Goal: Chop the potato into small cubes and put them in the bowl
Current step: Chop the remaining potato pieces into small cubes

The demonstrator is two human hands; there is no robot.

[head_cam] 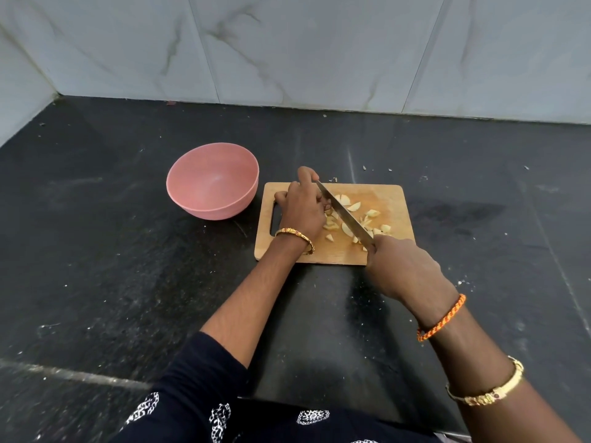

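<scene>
A wooden cutting board lies on the black counter with several pale potato pieces scattered on it. My right hand grips the handle of a long knife, whose blade runs diagonally across the board through the pieces. My left hand is at the board's left part, fingers curled down against potato pieces beside the blade; what lies under the fingers is hidden. A pink bowl stands empty to the left of the board.
The black stone counter stretches all around, with small scraps behind the board. A marble-tiled wall closes the back and the left corner. The counter's front edge is near my body.
</scene>
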